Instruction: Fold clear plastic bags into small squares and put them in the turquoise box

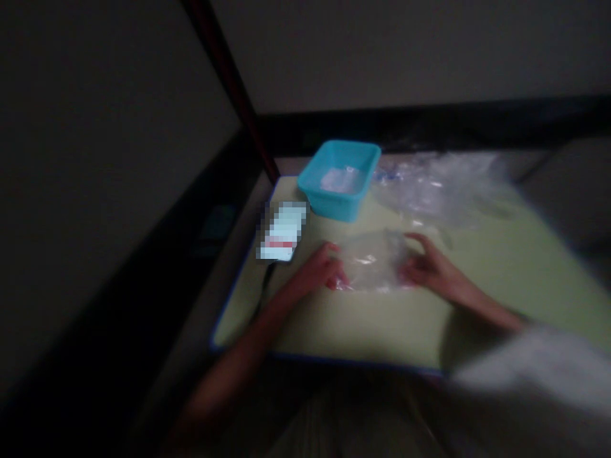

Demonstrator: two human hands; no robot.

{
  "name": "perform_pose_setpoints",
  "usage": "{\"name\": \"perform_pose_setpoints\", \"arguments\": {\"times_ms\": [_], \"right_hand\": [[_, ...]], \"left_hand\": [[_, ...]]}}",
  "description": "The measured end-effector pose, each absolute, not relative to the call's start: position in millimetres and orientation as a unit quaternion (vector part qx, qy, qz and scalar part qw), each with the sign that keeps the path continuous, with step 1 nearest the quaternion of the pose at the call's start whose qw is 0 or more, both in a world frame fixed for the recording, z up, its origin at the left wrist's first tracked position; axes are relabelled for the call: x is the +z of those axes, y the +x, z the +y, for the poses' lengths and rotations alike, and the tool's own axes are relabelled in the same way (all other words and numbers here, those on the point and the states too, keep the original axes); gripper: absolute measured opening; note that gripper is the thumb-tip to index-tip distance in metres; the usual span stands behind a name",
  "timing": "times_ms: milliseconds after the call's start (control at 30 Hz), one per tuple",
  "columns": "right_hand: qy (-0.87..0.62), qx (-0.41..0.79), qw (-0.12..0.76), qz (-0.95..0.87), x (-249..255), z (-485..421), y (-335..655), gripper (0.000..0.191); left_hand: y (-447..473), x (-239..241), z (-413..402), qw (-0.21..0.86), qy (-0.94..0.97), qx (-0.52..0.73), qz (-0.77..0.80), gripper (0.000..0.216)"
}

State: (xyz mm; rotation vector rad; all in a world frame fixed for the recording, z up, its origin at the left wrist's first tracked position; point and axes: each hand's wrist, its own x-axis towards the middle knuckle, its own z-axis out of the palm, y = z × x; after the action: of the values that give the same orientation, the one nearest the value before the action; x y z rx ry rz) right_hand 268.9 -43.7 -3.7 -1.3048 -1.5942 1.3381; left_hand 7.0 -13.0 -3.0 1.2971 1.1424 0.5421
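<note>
A clear plastic bag (372, 262) is stretched out flat between my two hands, low over the yellowish table. My left hand (330, 266) has its fingers closed on the bag's left edge. At the opposite edge, my right hand (427, 264) grips the bag with its lower fingers, while the index finger is raised along the top. The picture is dim and blurred, so the fingertips are not sharp.
A turquoise plastic basin (334, 205) with whitish contents (341, 180) stands at the back. Crumpled clear plastic bags (439, 187) lie to its right. A lit, pixelated phone-like screen (285, 229) is at the left. The table (363, 334) has a blue edge.
</note>
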Motion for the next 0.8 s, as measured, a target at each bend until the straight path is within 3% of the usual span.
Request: {"name": "perform_pose_setpoints", "arguments": {"times_ms": [267,500,800], "right_hand": [[-0.513,0.488,0.329,-0.625,-2.4,-44.4,275.6,0.073],[-0.524,0.475,0.311,-0.635,-1.1,-49.8,272.3,0.069],[-0.517,0.497,0.323,-0.617,-12.2,-58.1,270.2,0.071]], "left_hand": [[1.2,-5.7,-34.0,0.52,0.552,0.326,0.565,0.049],[2.9,-11.2,-48.1,0.434,0.607,0.351,0.565,0.057],[-1.5,-11.0,-55.4,0.436,0.604,0.339,0.575,0.063]]}}
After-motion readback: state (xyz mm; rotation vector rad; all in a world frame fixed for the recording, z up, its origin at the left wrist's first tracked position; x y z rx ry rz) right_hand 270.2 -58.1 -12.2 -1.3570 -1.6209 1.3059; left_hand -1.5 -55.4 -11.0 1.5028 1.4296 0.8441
